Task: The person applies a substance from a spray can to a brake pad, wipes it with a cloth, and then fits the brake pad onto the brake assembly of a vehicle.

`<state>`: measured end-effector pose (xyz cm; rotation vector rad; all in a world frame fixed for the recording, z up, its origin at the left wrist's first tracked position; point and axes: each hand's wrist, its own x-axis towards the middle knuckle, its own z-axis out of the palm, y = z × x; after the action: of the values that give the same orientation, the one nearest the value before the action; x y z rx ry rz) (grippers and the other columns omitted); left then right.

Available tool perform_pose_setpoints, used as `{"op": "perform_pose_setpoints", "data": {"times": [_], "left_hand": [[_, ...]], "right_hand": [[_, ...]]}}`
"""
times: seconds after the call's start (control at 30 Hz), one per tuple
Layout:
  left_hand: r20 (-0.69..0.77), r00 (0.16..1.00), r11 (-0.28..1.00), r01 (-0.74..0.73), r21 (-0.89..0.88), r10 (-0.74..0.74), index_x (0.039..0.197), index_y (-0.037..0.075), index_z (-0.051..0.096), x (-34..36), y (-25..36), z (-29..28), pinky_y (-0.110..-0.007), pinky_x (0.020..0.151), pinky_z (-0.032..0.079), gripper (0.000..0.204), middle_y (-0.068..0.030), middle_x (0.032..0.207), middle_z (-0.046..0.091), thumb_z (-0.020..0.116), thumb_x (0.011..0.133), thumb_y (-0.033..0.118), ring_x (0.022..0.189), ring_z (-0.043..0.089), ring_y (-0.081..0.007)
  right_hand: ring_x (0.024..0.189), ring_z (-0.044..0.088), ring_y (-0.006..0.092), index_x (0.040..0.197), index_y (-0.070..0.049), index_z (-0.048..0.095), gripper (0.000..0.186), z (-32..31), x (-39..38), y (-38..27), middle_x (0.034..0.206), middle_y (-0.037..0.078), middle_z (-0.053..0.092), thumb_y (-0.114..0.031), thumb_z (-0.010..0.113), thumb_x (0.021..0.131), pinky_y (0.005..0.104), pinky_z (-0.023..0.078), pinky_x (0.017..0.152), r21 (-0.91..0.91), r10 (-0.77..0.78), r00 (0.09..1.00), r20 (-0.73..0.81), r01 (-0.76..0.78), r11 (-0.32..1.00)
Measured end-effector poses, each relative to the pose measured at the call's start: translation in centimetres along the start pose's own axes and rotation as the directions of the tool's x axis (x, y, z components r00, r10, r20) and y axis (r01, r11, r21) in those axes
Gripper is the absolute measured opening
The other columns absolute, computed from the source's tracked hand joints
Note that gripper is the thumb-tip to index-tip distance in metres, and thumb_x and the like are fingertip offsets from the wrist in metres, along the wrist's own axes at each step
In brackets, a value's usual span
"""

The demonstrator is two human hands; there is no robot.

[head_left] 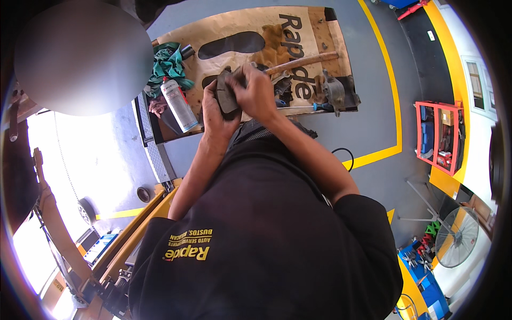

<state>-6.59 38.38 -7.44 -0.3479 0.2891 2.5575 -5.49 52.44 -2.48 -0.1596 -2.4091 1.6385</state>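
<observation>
Two hands, the left (217, 117) and the right (256, 92), were together on one dark, slotted brake pad (228, 97), held above the near edge of the bench (184, 33), in front of the wearer's black shirt (266, 229). The left hand was clamped around the pad's side; the right hand's curled fingers met its upper part, though whether they pinched it or merely pressed could not be told. The likeliest mishap, as I judged it, was a dropped pad: a hard push from the right, or a greasy surface, could have worked it out of the left hand's grip. A swinging elbow or wrist could also have knocked the hammer's long wooden handle, or caught the spray can near the left forearm. Counted on the bench, there were one spray can (180, 109), white and silver, standing or lying I could not tell; one crumpled green cloth (166, 63) beyond it; one hammer (304, 62), its head partly hidden; one blue-handled screwdriver (321, 107); and one cast-metal brake caliper (334, 92) near the right end. Dark small parts between them were too jumbled to count. Farther off were one red shelf (440, 106), one floor fan (457, 237) and one wheel (86, 211).
</observation>
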Motion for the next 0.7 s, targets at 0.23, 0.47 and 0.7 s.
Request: {"op": "perform_pose_setpoints", "data": {"times": [0.23,0.47,0.7], "left_hand": [[0.070,0.997,0.995,0.014,0.097,-0.021,0.127,0.004,0.065,-0.9,-0.7,2.3,-0.040,0.102,0.058,0.037,-0.0116,0.115,0.075,0.041,0.111,0.027,0.104,0.073,-0.0238],[-0.030,0.999,1.000,0.021,0.002,-0.021,0.117,0.004,0.067,-0.1,-1.3,0.7,-0.040,0.102,0.056,0.035,-0.0107,0.113,0.075,0.043,0.110,0.029,0.102,0.073,-0.0260],[-0.215,0.976,0.997,0.013,-0.078,-0.029,0.118,0.005,0.068,0.4,-2.1,-0.8,-0.041,0.100,0.057,0.037,-0.0111,0.110,0.075,0.042,0.109,0.030,0.100,0.072,-0.0270]], "right_hand": [[0.078,0.073,0.0364,0.088,0.001,0.069,0.021,-0.5,-2.2,-0.5,0.086,0.021,0.075,-0.017,0.079,0.090,0.0443,0.054,0.070,0.046,-0.088,0.992,0.092,0.084,0.995],[0.086,0.070,0.0398,0.089,-0.003,0.070,0.020,0.4,-1.4,-0.2,0.084,0.019,0.072,-0.022,0.079,0.090,0.0486,0.049,0.078,-0.013,0.031,0.998,0.059,-0.031,0.999],[0.082,0.073,0.0427,0.091,0.001,0.068,0.021,0.0,0.3,1.8,0.086,0.023,0.074,-0.017,0.080,0.090,0.0462,0.056,0.076,0.047,0.144,0.990,0.006,-0.144,0.988]]}}
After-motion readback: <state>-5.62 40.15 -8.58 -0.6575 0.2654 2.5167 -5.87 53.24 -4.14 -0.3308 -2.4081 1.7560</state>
